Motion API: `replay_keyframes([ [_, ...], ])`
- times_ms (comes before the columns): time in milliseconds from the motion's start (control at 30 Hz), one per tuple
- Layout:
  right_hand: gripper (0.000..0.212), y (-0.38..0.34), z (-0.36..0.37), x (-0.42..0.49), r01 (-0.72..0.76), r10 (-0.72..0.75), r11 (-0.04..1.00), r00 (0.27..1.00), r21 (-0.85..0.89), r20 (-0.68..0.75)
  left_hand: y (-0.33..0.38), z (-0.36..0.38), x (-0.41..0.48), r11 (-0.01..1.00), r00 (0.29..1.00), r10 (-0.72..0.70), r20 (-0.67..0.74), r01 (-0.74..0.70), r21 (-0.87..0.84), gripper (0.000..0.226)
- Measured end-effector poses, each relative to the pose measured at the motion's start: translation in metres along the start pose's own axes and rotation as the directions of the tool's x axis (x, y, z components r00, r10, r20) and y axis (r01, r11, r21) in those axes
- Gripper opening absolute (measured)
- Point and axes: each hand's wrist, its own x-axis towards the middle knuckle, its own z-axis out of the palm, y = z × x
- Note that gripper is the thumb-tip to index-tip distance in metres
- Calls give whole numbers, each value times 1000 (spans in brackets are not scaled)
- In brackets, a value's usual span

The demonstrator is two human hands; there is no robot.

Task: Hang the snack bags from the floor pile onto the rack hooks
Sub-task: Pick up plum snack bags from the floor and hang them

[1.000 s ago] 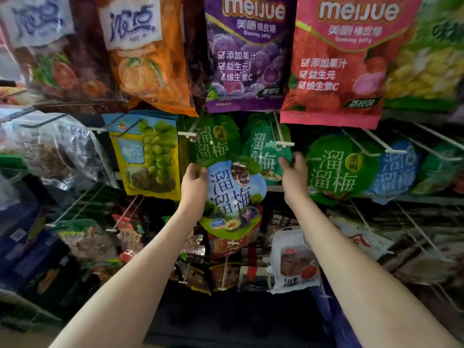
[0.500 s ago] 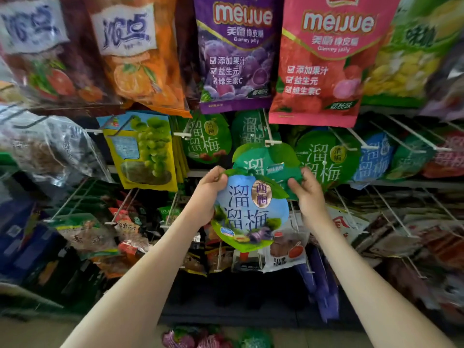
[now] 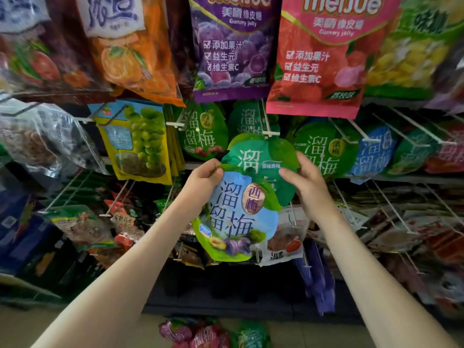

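- Left hand: fingers curled over the upper left rim of the round blue plastic plum-snack bag, pinching it against the thumb.
- Round blue plastic plum-snack bag: held upright in front of the rack and off any hook. Its top overlaps the lower part of the green bag.
- Right hand: thumb across the front and fingers behind the right edge of the round green plastic plum-snack bag, pinching it.
- Round green plastic plum-snack bag: raised behind the blue one, with its top just under the white tip of a wire rack hook. It cannot be told whether it is threaded on.
- Floor pile of pink and green snack bags: at the bottom edge, between the forearms, blurred.
- Top row: tall purple gummy-jelly pouch, pink gummy-jelly pouch beside it, orange fruit pouch to the left.
- Middle row: yellow rectangular grape-print pouch hangs left of further round green bags.
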Motion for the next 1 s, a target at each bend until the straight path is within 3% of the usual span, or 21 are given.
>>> replay_keyframes([
  [100, 18, -13, 5, 7, 1, -3, 1000, 999, -29, -39, 0, 0, 0, 1000, 999, 23, 22, -23, 10, 22],
  [233, 25, -22, 10, 10, 11, -12, 999, 1000, -53, -10, 2, -10, -3, 997, 995, 48, 92, -53, 57, 31],
  [333, 25, -19, 14, 12, 16, -16, 998, 1000, -68, 3, 3, -20, -6, 997, 992, 27, 123, -35, 67, 22],
  [533, 19, -11, 28, 25, 20, -36, 986, 995, -169, -97, -6, -33, -8, 1000, 985, -10, 173, 10, 6, 29],
  [633, 15, -11, 33, 32, 20, -43, 986, 989, -163, -140, -4, -32, -9, 1000, 992, 5, 127, -8, 25, 15],
  [767, 16, -16, 34, 38, 9, -33, 988, 986, -153, -160, -2, -25, -8, 1000, 995, 0, 98, -2, 18, 40],
  [900, 9, -19, 32, 40, -58, 39, 983, 993, -172, -114, 1, -22, -9, 1000, 991, -20, 135, 20, 5, 17],
  [1000, 11, -22, 30, 39, -45, 25, 985, 992, -167, -120, 0, -23, -7, 1000, 986, -27, 165, 28, -3, 36],
])
